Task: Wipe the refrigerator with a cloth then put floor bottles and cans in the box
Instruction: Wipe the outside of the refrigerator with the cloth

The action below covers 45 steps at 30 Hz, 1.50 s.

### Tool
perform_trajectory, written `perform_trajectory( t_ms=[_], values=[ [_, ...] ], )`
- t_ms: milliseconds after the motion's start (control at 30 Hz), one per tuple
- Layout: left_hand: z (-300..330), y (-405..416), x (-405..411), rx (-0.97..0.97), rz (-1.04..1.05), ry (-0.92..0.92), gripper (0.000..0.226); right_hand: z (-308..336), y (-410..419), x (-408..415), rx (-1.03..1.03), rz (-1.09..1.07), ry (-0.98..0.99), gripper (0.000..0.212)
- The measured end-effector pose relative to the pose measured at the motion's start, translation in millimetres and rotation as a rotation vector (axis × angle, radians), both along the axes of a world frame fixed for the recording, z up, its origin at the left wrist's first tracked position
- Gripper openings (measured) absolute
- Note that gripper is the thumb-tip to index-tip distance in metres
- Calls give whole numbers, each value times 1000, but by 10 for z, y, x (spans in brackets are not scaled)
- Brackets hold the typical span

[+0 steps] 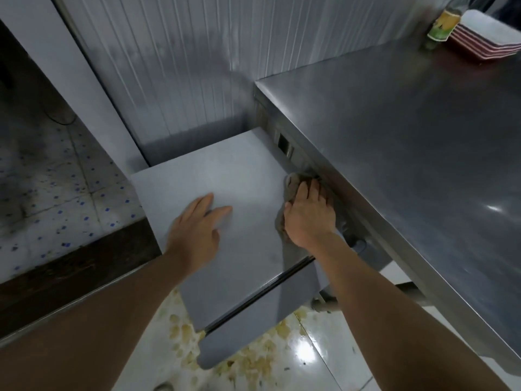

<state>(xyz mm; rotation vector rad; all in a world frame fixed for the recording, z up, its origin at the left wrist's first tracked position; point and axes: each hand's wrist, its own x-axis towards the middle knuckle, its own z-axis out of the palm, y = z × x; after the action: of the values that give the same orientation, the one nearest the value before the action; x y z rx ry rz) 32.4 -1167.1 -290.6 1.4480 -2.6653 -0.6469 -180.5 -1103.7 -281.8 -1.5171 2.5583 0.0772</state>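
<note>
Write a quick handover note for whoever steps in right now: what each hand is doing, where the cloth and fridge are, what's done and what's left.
Left hand: flat and open on the refrigerator top, bracing, holding nothing.
Right hand: pressing the cloth onto the top's right edge, beside the steel counter.
Done: wiping is under way on the top; how much is already covered cannot be told.
Left: finish the top, then probably the front. No bottles, cans or box are in view, so that part looks not yet started. The floor in front has yellowish mess.
</note>
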Motion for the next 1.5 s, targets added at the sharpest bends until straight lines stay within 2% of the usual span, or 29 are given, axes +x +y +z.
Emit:
perform_trajectory(
  t_ms=[267,400,500,633,767,833,900,967,1033,1100,1233,1300,1500],
  values=[
    [75,50,85,21,60,-22,57,81,451,-25,30,104,135,61],
    [74,104,441,-82,174,-59,58,95,394,54,44,71,122,58],
    [49,119,605,-63,126,-91,60,105,444,204,22,66,138,57],
    [78,131,619,-39,107,9,59,50,562,663,-61,75,32,57],
    [80,117,655,-14,69,-11,60,-18,792,943,-182,189,-113,56],
    [79,111,701,-10,52,-23,59,-14,827,777,-164,264,-95,54],
    [72,126,770,-15,37,-37,58,-41,726,527,-112,196,-31,57],
    [57,141,851,-7,38,-11,57,-51,570,415,-103,33,-27,59],
    [34,133,925,5,28,48,57,-37,464,558,-121,-37,-45,60],
    [17,120,975,10,12,117,57,-39,473,910,-160,58,-76,60],
    [32,119,1034,55,30,233,56,-66,697,1751,-219,399,-164,59],
    [35,123,1072,68,15,248,58,-97,584,1796,-193,429,-144,57],
    [-17,144,1181,89,36,275,70,-141,-144,1704,-133,266,-114,59]
  ],
)
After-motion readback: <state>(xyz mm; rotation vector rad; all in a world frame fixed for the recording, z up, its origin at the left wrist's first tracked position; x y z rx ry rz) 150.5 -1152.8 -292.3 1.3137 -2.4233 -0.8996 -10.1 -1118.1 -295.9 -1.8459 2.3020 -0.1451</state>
